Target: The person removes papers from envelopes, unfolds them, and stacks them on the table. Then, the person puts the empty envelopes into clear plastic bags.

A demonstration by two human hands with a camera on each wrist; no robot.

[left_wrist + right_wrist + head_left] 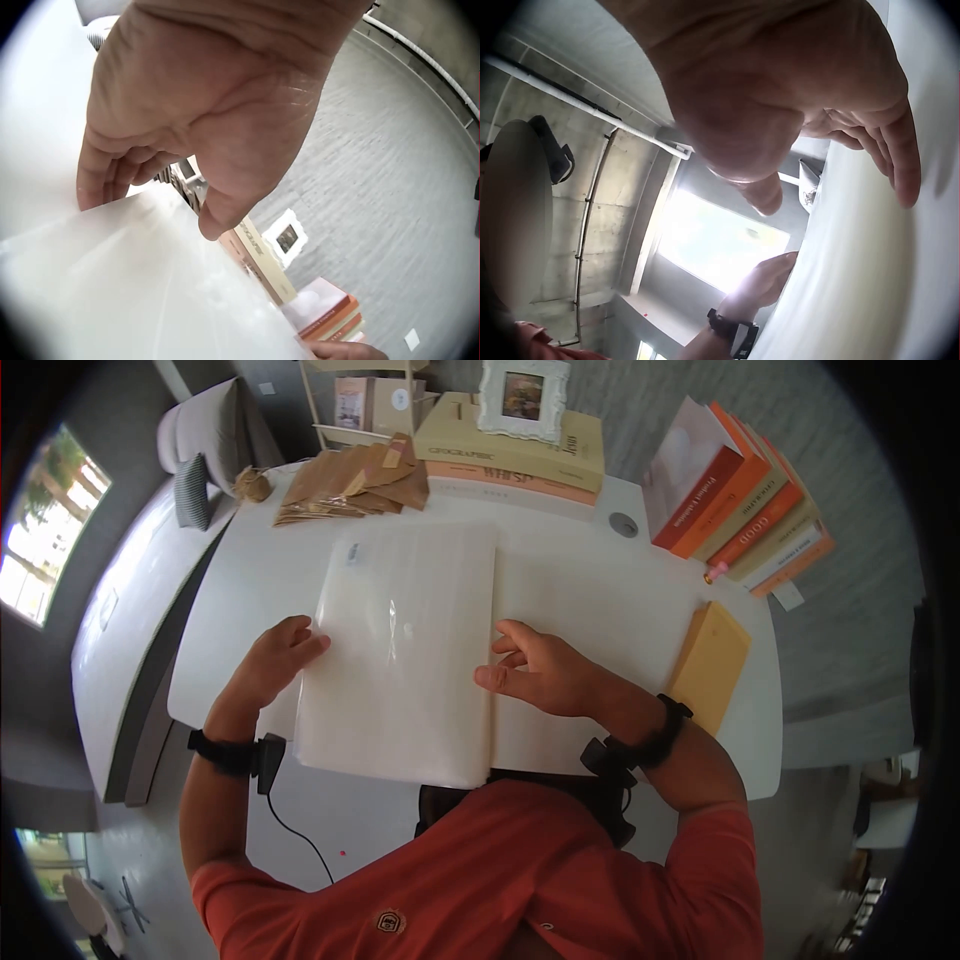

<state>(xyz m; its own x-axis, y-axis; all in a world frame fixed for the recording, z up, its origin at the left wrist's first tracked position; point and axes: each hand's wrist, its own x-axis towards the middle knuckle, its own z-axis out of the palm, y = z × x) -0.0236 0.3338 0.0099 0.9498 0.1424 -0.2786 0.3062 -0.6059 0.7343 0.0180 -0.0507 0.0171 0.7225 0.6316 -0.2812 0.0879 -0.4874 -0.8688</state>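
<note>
On white counter: flat, milky-white plastic bundle lying, probably flexing, slipping.
Left hand, right hand: curving open beside opposite edges.
Hold: probably needing both long sides supporting underneath.

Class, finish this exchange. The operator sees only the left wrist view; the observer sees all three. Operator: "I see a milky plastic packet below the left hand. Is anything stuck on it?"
Observer: Yes, a small label is on the packet, near its far left corner.
Operator: My view doesn't show the table to the right of the right hand. What lies there?
Observer: A flat yellow block lies to the right of the right hand; I can't tell what it is.
Operator: And on the tabletop beside the standing books?
Observer: A round grey disc, just left of the standing books.
</note>
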